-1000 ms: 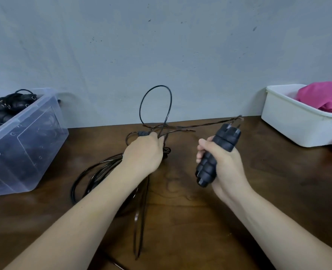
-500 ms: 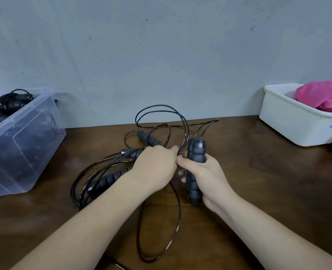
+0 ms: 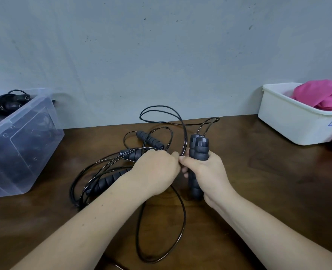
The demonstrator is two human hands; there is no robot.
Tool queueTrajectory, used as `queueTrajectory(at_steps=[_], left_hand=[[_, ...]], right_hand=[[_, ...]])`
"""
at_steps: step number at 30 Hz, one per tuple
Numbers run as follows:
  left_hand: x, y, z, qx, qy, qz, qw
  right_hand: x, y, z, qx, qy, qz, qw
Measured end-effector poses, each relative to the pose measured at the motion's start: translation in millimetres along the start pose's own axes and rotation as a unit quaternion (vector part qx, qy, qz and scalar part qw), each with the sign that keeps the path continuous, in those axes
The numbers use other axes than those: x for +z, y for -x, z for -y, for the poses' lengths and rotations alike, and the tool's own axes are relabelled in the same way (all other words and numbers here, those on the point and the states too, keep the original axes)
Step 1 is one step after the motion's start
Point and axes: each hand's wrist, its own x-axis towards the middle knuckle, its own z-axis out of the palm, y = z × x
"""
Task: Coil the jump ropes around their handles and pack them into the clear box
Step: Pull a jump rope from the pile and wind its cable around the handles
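Head view. The right hand (image 3: 208,172) is closed round a pair of black ribbed foam handles (image 3: 198,151), held side by side and upright, their faceted caps at the top and their lower ends just above the brown wooden table (image 3: 278,182). The left hand (image 3: 157,172) is drawn into a loose fist directly beside the right, its fingertips meeting the right thumb and pinching a thin glossy black cord (image 3: 184,141) where it passes the handles. That cord rises in an arc behind the hands, and another length of it hangs below them as a long oval loop (image 3: 161,227) lying on the table. Short lengths of cord leave the handle caps and curve back toward the wall.

Left of the hands lies a loose tangle of further black cord (image 3: 79,184) with three more ribbed handles among it, one (image 3: 149,140) angled toward the wall, two (image 3: 106,182) nearer the left forearm.

The clear box (image 3: 25,151) stands at the table's left edge, tilted, with coiled black ropes (image 3: 3,104) showing above its rim. A white tub (image 3: 289,125) holding pink cloth (image 3: 322,96) sits far right, well apart
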Motion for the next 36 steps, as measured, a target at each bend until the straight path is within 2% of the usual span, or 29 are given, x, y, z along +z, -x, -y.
queueTrajectory(at_steps=[3, 11, 16, 20, 25, 33, 36], left_hand=[[-3, 2, -2, -0.004, 0.031, 0.016, 0.999], [4, -1, -6, -0.014, -0.003, 0.001, 1.0], [3, -3, 4, -0.019, 0.041, -0.005, 0.999], [7, -7, 28, -0.074, 0.078, 0.019, 0.994], [11, -12, 52, -0.117, 0.12, -0.005, 0.986], [17, -11, 69, -0.164, 0.058, 0.036, 0.984], [17, -14, 74, -0.154, 0.026, 0.048, 0.987]], right_hand=[[0, -3, 1, 0.016, -0.013, 0.0, 1.0], [4, -4, 0, 0.014, 0.031, 0.013, 0.999], [3, -8, 9, 0.056, -0.065, -0.001, 0.996], [-15, -14, 29, 0.057, -0.153, -0.007, 0.987], [-38, -21, 42, 0.059, -0.211, -0.004, 0.976], [-60, -28, 53, 0.073, -0.235, -0.04, 0.968], [-55, -27, 48, 0.055, -0.234, -0.058, 0.969]])
